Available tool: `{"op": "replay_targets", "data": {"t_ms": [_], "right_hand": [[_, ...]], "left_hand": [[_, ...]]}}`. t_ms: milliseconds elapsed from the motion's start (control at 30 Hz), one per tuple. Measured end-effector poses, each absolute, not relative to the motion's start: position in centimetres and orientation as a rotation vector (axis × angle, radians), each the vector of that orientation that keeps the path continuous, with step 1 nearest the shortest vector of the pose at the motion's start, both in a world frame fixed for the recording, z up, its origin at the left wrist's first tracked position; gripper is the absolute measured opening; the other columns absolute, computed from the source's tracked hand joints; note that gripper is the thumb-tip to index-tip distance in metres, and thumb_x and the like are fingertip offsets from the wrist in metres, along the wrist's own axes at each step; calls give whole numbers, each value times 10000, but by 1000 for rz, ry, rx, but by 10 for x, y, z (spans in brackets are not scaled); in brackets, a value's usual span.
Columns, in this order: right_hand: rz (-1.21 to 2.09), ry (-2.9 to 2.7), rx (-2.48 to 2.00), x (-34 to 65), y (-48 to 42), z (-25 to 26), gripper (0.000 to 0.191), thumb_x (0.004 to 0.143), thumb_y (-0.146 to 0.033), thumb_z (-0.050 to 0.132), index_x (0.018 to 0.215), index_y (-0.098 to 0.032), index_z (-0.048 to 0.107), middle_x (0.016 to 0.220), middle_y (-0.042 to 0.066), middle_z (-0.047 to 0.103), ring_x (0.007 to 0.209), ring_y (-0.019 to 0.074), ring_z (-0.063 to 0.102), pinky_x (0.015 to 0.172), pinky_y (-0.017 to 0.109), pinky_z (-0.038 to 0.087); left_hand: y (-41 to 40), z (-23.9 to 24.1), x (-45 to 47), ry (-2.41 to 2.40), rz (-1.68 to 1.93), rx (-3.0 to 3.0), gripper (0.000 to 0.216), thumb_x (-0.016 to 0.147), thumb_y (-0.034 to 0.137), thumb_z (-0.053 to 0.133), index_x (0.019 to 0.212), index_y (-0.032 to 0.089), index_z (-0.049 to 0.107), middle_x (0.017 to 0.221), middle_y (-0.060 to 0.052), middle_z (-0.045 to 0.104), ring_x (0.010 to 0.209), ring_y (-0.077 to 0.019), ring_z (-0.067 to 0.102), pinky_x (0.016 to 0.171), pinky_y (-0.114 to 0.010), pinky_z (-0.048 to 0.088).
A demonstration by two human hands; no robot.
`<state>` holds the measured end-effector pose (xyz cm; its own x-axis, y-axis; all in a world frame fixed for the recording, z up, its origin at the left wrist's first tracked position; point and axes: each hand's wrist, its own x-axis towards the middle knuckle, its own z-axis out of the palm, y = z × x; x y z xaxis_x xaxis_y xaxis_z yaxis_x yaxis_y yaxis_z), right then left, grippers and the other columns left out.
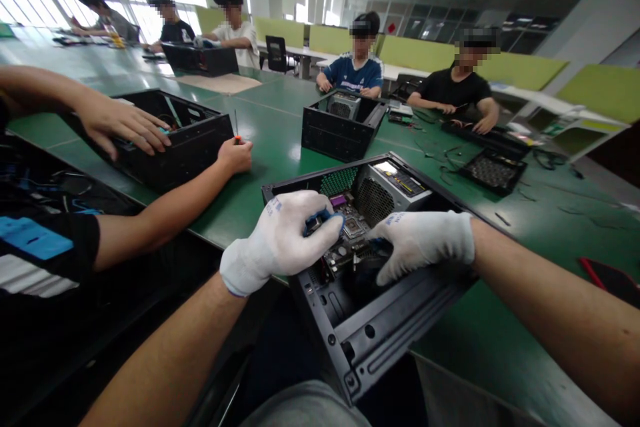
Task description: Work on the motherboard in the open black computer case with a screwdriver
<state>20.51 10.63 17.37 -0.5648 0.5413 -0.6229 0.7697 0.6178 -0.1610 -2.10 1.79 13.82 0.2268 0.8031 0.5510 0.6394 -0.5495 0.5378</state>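
1. Wrapping the white-gloved left hand [280,237] around a small blue-handled tool [320,219], fingers curled shut on it, above the green motherboard [350,240].
2. Laying the white-gloved right hand [423,240] at three o'clock of the tool, fingers stretched out and slack, pinching nothing.
3. Working both hands inside the open black metal computer case [370,333] on the dark green table [280,140], with the grey box-shaped power supply [395,187] at twelve o'clock.
4. Sharing the table, at ten o'clock, with a co-worker's bare fist [235,155] beside a second black case [175,140].
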Motion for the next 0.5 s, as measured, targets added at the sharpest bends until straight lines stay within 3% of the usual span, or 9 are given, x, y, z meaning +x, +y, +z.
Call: {"op": "replay_targets", "data": {"t_ms": [167, 333, 500], "right_hand": [[-628, 2309, 992, 205, 107, 176, 449, 665, -458, 798, 1064, -252, 788, 928, 13, 782, 867, 252, 721, 780, 313, 528], [-925, 2299, 882, 209, 114, 169, 531, 633, -467, 844, 1106, -239, 771, 1018, 12, 788, 930, 250, 713, 811, 286, 530], [-1022, 2334, 809, 214, 120, 161, 495, 734, -452, 798, 1169, -227, 727, 1080, 7, 772, 965, 220, 701, 821, 257, 514]], "left_hand": [[17, 139, -21, 1377, 1215, 2306, 247, 937, 324, 566, 750, 174, 625, 703, -7, 626, 648, -137, 552, 641, -289, 418], [18, 138, -21, 1382, 1208, 2311, 255, 937, 324, 567, 743, 171, 630, 702, -8, 622, 645, -136, 542, 646, -294, 415], [18, 137, -21, 1385, 1197, 2305, 262, 944, 339, 559, 760, 171, 641, 721, -17, 638, 658, -146, 553, 656, -300, 425]]}}
